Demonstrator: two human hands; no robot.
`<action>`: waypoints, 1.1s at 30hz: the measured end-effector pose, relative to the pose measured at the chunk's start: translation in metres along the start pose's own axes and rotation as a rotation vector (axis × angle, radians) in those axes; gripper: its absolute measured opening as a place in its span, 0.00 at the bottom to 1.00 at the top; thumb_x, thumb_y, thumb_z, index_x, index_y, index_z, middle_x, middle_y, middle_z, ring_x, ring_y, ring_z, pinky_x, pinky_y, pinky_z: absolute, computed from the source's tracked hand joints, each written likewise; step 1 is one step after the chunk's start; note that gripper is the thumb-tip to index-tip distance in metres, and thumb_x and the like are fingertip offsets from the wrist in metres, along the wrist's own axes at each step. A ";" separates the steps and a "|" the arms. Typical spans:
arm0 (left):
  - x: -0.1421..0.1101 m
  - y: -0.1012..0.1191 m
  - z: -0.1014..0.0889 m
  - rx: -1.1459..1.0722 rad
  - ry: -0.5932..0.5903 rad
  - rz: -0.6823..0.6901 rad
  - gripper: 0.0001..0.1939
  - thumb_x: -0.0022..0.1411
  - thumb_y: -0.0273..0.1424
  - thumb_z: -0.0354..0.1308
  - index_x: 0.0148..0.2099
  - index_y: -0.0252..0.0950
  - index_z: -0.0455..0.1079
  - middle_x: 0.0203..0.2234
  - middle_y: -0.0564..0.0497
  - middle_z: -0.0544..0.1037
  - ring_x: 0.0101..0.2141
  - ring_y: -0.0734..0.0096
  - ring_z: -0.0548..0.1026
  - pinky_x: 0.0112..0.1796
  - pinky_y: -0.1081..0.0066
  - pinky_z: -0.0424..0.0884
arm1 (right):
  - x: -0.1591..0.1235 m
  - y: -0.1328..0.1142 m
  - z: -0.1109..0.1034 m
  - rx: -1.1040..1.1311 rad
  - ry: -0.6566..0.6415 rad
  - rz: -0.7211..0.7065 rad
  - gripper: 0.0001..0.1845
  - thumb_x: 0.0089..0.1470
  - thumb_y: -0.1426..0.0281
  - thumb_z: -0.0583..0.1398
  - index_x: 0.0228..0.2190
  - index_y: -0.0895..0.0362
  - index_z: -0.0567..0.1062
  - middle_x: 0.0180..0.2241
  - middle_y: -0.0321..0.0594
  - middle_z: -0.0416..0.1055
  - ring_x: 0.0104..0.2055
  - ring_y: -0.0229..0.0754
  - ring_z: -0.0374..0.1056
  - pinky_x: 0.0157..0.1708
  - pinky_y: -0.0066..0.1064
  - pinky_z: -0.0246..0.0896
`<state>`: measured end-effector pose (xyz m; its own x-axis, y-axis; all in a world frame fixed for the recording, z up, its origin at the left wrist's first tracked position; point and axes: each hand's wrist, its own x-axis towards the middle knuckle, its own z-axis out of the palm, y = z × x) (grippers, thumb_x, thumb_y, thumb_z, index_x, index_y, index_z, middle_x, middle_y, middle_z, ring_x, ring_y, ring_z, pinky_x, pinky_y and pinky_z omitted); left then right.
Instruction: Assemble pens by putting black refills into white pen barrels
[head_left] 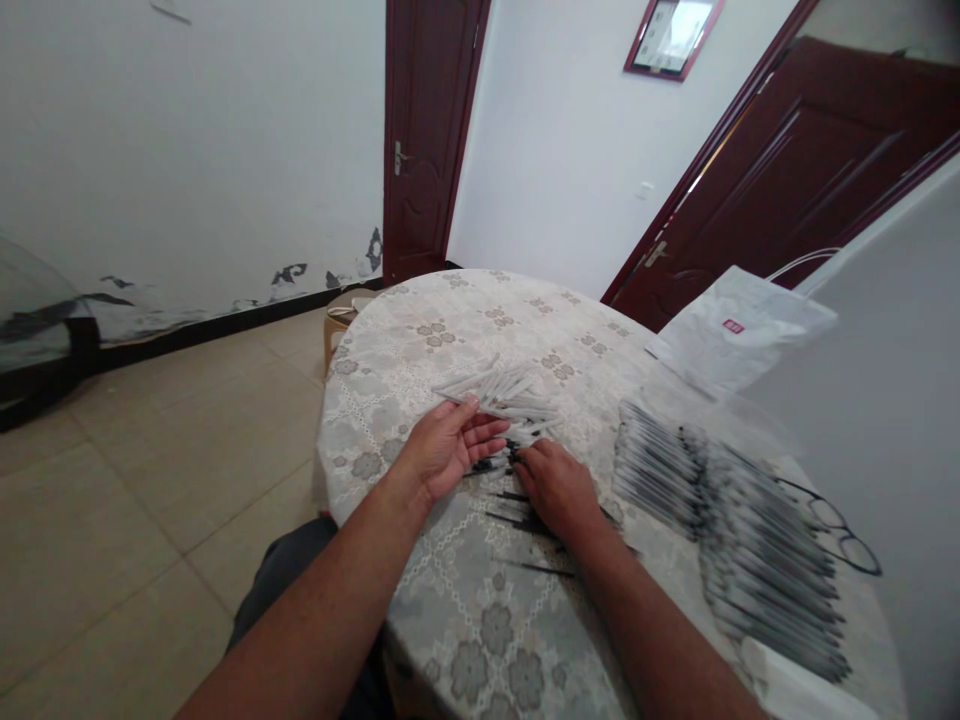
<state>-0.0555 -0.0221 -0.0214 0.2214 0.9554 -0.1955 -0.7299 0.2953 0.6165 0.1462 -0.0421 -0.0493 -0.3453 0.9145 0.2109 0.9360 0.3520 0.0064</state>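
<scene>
A loose pile of thin white tubes (pixel 517 385) lies near the middle of the table. My left hand (pixel 450 445) is at its near edge, palm turned up, thumb apart from the loosely stretched fingers; nothing shows in its grasp. Close beside it, my right hand (pixel 555 485) is palm down, its fingers bent down at some small dark pieces (pixel 512 450). What those fingertips pinch, if anything, is hidden. Thin black sticks (pixel 517 520) lie under and in front of the right hand, partly covered by it.
Rows of slender grey-and-black sticks (pixel 772 550) fill the right side of the round table, whose patterned cloth (pixel 457 610) shows in front. Eyeglasses (pixel 840 530) lie past them. A white bag (pixel 739 325) stands at the right edge. A stool (pixel 341 320) is behind the table's left side.
</scene>
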 end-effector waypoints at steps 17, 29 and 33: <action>-0.008 -0.003 0.008 0.138 -0.132 -0.053 0.13 0.60 0.25 0.64 0.40 0.35 0.61 0.40 0.39 0.81 0.41 0.56 0.83 0.40 0.62 0.79 | -0.008 -0.001 -0.006 1.087 0.393 0.187 0.09 0.58 0.65 0.64 0.41 0.54 0.78 0.38 0.40 0.78 0.39 0.42 0.73 0.41 0.33 0.68; -0.010 -0.005 0.008 0.186 -0.164 -0.053 0.15 0.60 0.27 0.66 0.41 0.36 0.60 0.41 0.40 0.81 0.39 0.61 0.83 0.41 0.63 0.79 | -0.007 -0.004 -0.003 1.110 0.417 0.153 0.08 0.58 0.67 0.64 0.40 0.53 0.78 0.38 0.39 0.77 0.40 0.42 0.72 0.42 0.33 0.67; -0.010 -0.006 0.008 0.208 -0.165 -0.047 0.16 0.59 0.29 0.67 0.41 0.36 0.60 0.41 0.40 0.81 0.39 0.60 0.83 0.41 0.63 0.79 | -0.008 -0.004 -0.004 1.108 0.419 0.141 0.07 0.58 0.67 0.64 0.40 0.53 0.78 0.38 0.38 0.77 0.40 0.41 0.72 0.43 0.33 0.67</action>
<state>-0.0481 -0.0339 -0.0171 0.3665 0.9238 -0.1110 -0.5714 0.3176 0.7567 0.1454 -0.0516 -0.0473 -0.0021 0.8949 0.4462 0.3239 0.4227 -0.8464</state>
